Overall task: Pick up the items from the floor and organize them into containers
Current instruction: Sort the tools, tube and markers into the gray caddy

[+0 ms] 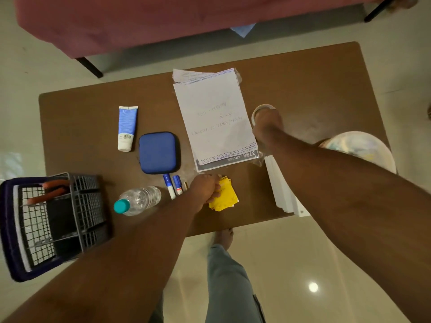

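We had both arms stretched straight out over the table (81, 117). Left hand (205, 188) was curled tight round some crumpled yellow paper (225, 197) near the front edge, right beside the markers (173, 186). Right hand (267, 127) sat on a pale ring-shaped tape roll (262, 107) next to the flat papers (213, 117). It was maybe gripping it, but the fingers were hidden, so we couldn't tell.

We saw the scene through one wide-angle camera on the person's head, facing forward and steeply down onto the brown table (303, 85). It sat close enough that both arms ran in from the lower edge, with the left hand (205, 190) and right hand (265, 127) mid-frame.
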Motion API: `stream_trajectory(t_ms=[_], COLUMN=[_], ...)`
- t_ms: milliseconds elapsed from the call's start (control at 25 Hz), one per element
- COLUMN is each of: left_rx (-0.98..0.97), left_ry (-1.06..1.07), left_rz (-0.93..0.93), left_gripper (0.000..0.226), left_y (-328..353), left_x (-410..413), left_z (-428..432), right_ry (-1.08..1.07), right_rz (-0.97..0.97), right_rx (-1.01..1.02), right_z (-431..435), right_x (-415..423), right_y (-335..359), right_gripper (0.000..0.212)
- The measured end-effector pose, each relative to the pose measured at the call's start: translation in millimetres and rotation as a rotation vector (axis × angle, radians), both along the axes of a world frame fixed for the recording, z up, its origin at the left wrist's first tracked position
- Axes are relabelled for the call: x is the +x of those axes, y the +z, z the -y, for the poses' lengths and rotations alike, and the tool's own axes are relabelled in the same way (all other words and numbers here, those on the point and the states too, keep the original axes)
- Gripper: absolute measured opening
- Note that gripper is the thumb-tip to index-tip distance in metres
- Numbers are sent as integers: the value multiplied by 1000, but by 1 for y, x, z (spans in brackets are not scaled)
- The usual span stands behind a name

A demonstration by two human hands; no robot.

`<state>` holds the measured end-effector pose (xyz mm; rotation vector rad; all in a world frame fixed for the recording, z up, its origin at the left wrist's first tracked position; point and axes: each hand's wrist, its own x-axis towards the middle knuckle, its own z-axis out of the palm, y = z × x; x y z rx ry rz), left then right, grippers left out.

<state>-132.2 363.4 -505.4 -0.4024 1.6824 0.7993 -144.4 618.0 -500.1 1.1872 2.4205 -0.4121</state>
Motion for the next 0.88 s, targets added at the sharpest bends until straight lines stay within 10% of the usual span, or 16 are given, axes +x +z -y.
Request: stream_trajectory(t_ms=[440, 880], left_rx=[165, 110], left_ry=[-47, -150], left_rz=[-42, -6], left_gripper=[9, 22], left_y=[76, 114], left_x=[14, 11], left_z=[40, 269], right_ry=[-354, -653], right_rz=[-476, -162], right_rx=[-207, -582], right_z=[106, 304], right_x=[56, 108], right_y=[96, 137], right_gripper=[29, 18])
